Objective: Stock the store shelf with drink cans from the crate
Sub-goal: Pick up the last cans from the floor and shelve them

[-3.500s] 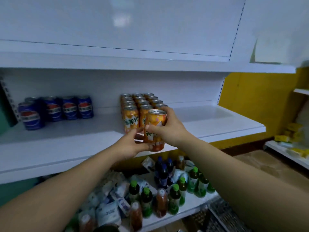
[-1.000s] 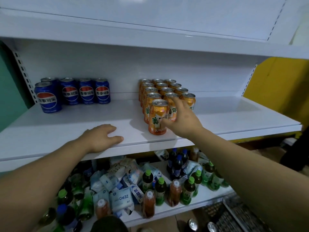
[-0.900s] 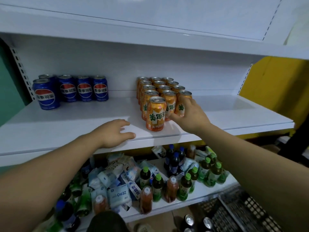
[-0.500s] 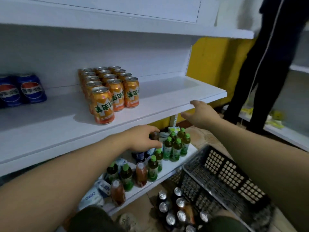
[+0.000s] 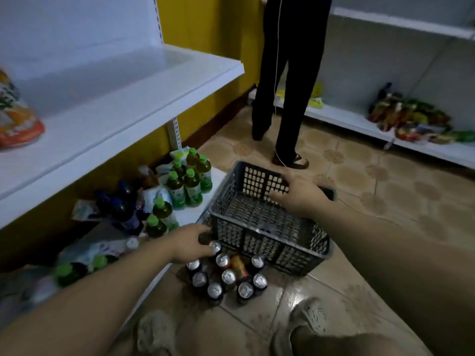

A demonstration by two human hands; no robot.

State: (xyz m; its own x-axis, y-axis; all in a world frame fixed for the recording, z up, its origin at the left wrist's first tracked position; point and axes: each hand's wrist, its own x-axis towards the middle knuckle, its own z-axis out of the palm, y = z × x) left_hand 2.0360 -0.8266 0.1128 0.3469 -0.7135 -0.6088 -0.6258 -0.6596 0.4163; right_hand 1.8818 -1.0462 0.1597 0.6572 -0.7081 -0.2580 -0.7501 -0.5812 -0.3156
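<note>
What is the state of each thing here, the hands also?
Crate: upright on floor, visible inside empty.
Cans: upright on floor, outside crate.
Orange can: tipped over among them.
Left hand: at the cans, grip unclear.
Right hand: open, over crate.
Green-capped bottles: upright.

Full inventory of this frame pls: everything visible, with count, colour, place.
crate: one, grey, floor, nothing seen inside
cans: about ten, silver tops, floor in front of crate
orange can: one, blurred, white shelf's left edge
white shelf: one, upper left
green-capped bottles: several, low shelf, left
dark bottles: few, beside those
snack packets: pile, mixed colours, far right shelf
bystander's legs: two, dark trousers, behind crate
left hand: over cans, grip unclear
right hand: open, above crate
</note>
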